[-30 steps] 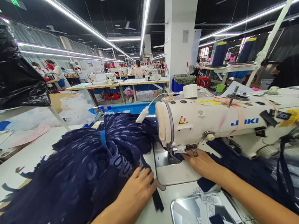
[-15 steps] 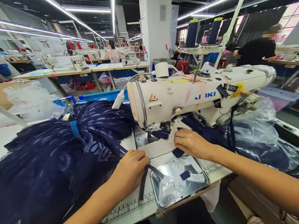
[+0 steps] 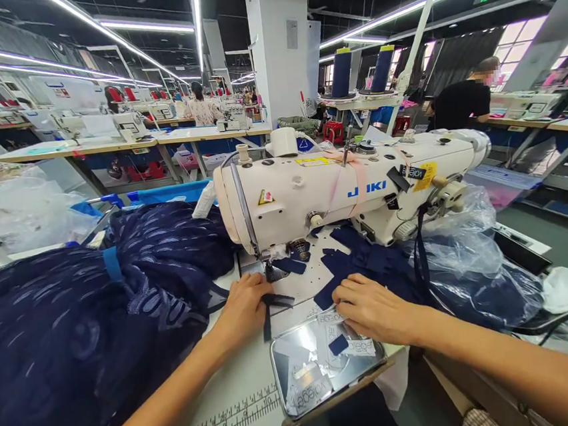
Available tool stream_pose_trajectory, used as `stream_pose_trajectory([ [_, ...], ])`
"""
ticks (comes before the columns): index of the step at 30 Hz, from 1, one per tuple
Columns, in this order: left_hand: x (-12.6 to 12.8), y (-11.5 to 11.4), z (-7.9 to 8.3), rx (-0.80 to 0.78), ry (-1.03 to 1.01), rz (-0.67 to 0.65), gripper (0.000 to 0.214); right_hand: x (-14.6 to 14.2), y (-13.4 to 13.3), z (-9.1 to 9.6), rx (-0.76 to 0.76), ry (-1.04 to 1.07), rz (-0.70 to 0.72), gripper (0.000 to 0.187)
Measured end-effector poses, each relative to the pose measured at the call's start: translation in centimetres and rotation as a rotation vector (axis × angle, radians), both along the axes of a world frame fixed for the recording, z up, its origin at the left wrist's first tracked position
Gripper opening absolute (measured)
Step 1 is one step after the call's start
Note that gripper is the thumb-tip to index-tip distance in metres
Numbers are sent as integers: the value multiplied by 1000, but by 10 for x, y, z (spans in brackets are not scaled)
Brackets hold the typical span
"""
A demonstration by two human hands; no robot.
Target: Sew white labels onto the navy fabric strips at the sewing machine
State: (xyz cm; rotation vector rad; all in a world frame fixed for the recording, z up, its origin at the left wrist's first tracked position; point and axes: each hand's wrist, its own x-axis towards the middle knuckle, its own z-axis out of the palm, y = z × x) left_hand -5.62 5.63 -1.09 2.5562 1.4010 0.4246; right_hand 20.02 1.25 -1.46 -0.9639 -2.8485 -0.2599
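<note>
My left hand (image 3: 247, 305) is closed on a dark navy strap (image 3: 278, 300), just in front of the needle and presser foot (image 3: 269, 272) of a white sewing machine (image 3: 306, 191). One strap end sticks out right of the fingers and another hangs toward me. Left of this hand a large bundle of sheer navy fabric (image 3: 63, 314) is tied with a blue band (image 3: 113, 263). My right hand (image 3: 368, 307) has its fingers bent together over the back right part of a metal tray (image 3: 297, 346) with printed labels. Its fingertips are partly hidden, so what they pinch is unclear.
Navy fabric pieces (image 3: 359, 259) lie under the machine arm, beside clear plastic bags (image 3: 472, 235) at right. A ruler scale (image 3: 228, 416) runs along the table's front edge. Thread cones (image 3: 341, 73) stand behind. A person in black (image 3: 459, 102) works at back right.
My left hand has moved forward with the strap, nearer the presser foot. My right hand has come back from the machine bed to the tray. The camera view has shifted right.
</note>
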Motion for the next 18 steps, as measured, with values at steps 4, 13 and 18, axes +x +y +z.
stream_pose_trajectory([
  [4,-5,-2,3,-70,-62,22,24,0,6,0,161,125,-7,27],
  [13,-5,-5,-3,-363,-596,224,23,-19,11,0,55,520,-82,28],
  [18,-10,-8,-2,-547,-962,327,34,-44,16,-2,-340,798,-251,18],
])
